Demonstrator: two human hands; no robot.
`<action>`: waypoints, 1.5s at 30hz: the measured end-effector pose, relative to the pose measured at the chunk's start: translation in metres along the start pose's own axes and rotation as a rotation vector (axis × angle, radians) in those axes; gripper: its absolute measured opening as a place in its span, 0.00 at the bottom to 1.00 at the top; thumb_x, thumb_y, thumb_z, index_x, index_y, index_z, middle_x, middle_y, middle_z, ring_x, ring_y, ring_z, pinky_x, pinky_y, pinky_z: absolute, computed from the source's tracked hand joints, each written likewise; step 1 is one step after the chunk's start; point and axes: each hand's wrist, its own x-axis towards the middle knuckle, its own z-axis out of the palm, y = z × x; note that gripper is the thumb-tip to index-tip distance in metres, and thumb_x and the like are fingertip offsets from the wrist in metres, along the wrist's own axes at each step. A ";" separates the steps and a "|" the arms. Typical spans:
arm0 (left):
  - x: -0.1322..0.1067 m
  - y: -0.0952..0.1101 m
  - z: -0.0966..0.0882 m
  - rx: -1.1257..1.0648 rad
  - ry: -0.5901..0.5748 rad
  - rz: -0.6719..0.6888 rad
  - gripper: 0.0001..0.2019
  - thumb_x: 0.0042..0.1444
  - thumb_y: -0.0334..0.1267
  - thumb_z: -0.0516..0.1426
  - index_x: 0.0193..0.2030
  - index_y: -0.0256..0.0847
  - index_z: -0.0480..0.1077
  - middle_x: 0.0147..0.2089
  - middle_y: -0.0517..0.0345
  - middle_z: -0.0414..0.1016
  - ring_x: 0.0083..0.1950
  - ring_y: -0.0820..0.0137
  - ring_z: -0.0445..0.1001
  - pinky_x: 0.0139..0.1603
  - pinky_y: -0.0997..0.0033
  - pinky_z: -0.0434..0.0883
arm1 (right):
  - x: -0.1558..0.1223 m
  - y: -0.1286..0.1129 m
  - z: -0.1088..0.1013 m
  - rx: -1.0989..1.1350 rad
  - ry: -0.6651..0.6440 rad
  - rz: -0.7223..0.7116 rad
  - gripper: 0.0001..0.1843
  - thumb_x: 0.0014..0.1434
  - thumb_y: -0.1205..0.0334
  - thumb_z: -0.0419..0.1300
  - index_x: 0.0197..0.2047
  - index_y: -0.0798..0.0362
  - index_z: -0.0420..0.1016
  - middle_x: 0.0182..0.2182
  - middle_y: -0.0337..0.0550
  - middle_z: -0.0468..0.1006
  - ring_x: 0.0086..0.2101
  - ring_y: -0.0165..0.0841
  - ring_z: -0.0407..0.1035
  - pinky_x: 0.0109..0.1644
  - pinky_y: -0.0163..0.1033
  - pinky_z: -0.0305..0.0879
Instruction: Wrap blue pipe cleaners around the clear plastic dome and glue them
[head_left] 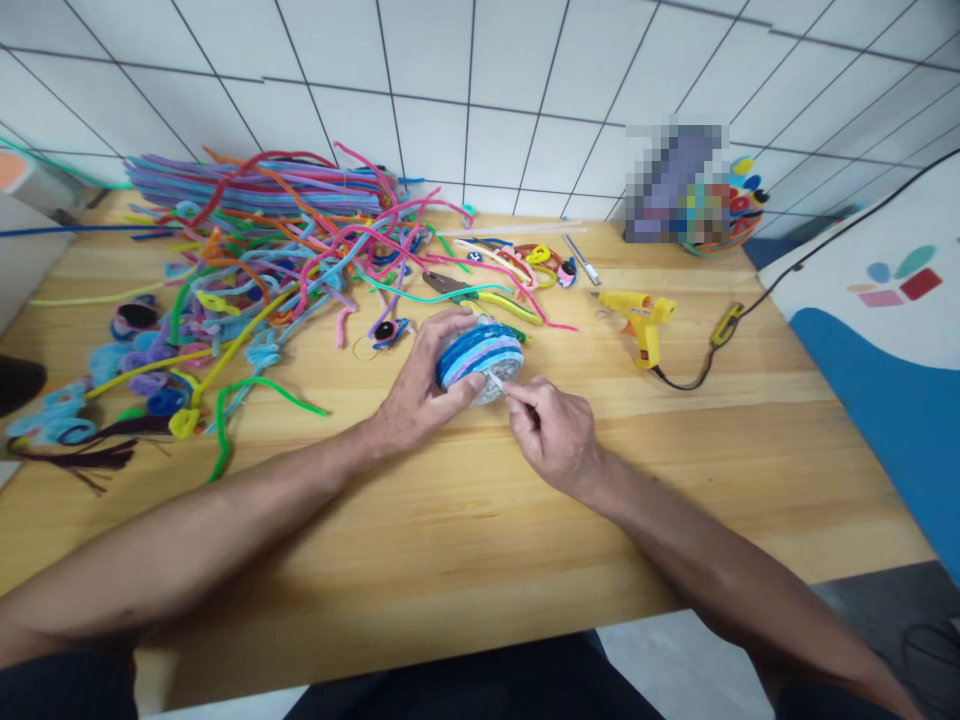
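Note:
My left hand (427,378) is wrapped round the side of a rounded piece (484,352) banded in blue, light blue and lilac pipe cleaner, with a clear, shiny base turned towards me. At that base, my right hand (553,430) is closed in a pinch on a thin whitish strip (496,381), whose far end meets the clear part near my left thumb. Whether the strip is fixed there I cannot tell. Just behind the piece lie pliers (480,298) with yellow-green handles.
A heap of coloured pipe cleaners (247,260) spreads over the table's left and back. To the right lies a yellow glue gun (637,318), its black cord running to the right edge. A craft knife (582,260) and small ornaments lie behind; a basket of colourful pieces (724,215) stands at the back right.

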 end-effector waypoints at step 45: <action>-0.001 -0.003 0.000 0.019 0.013 -0.010 0.29 0.71 0.53 0.64 0.74 0.53 0.64 0.75 0.45 0.67 0.78 0.49 0.67 0.81 0.37 0.66 | 0.001 -0.007 -0.001 0.085 -0.013 0.051 0.13 0.76 0.69 0.56 0.60 0.50 0.73 0.36 0.40 0.84 0.35 0.33 0.81 0.40 0.36 0.76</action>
